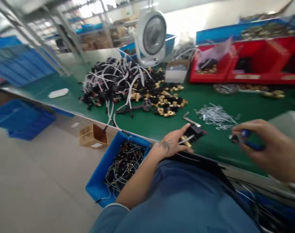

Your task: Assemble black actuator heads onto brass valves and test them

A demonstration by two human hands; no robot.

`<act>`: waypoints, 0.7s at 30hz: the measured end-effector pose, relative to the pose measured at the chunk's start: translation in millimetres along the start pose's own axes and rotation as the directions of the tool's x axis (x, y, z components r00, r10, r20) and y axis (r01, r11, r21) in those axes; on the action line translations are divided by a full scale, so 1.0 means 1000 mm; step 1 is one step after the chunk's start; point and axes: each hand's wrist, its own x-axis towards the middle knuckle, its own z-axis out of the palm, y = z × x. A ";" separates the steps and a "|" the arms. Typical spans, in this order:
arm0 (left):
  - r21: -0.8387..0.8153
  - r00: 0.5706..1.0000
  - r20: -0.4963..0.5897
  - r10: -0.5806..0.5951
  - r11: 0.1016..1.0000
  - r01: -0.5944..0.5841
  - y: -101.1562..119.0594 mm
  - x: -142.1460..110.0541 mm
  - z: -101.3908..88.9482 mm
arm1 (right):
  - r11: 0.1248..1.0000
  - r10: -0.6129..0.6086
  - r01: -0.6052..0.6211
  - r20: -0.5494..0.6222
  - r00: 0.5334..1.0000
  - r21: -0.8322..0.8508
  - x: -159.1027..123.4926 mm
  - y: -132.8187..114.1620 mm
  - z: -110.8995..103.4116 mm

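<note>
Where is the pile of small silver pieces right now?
In the head view, the silver pile lies right of centre on the green table, beyond and between the left hand and right hand, nearer than the red bins.

The green bench (142, 124) bears cabled parts (110, 81), brass fittings (169, 103), pins (216, 116) (all heaped).

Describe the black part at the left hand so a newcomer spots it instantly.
Find the green tabletop, then the left hand at its near edge. That hand holds the black part, just nearer than the loose silver pieces. Unlike the heaped black parts farther back, it sits apart, in hand.
</note>
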 end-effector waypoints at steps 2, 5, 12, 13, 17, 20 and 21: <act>-0.029 1.000 0.009 0.005 1.000 -0.005 -0.003 -0.001 0.002 | 0.997 -0.061 0.057 -0.062 0.996 -0.057 -0.005 0.001 -0.010; -0.036 1.000 0.003 0.004 0.999 -0.003 -0.004 -0.002 0.003 | 0.985 -0.075 0.098 0.162 0.984 -0.139 -0.004 0.002 0.003; -0.015 0.999 -0.034 -0.024 1.000 0.023 -0.003 -0.004 0.003 | 0.998 0.035 -0.030 0.083 0.996 -0.060 0.005 -0.003 -0.002; -0.016 0.999 -0.035 -0.023 1.000 0.023 -0.004 -0.004 0.004 | 0.995 0.056 -0.053 0.044 0.997 -0.079 0.004 -0.005 -0.002; -0.025 0.999 -0.029 -0.017 1.000 0.016 -0.005 -0.003 0.005 | 0.981 0.055 0.000 0.281 0.958 -0.195 -0.002 -0.004 0.006; -0.021 1.000 -0.021 -0.022 1.000 0.021 -0.004 -0.004 0.004 | 0.981 0.035 0.040 0.376 0.926 -0.191 -0.002 -0.002 0.005; -0.018 0.999 -0.020 -0.025 1.000 0.025 -0.003 -0.004 0.004 | 0.983 0.040 0.028 0.359 0.932 -0.183 -0.001 -0.001 0.003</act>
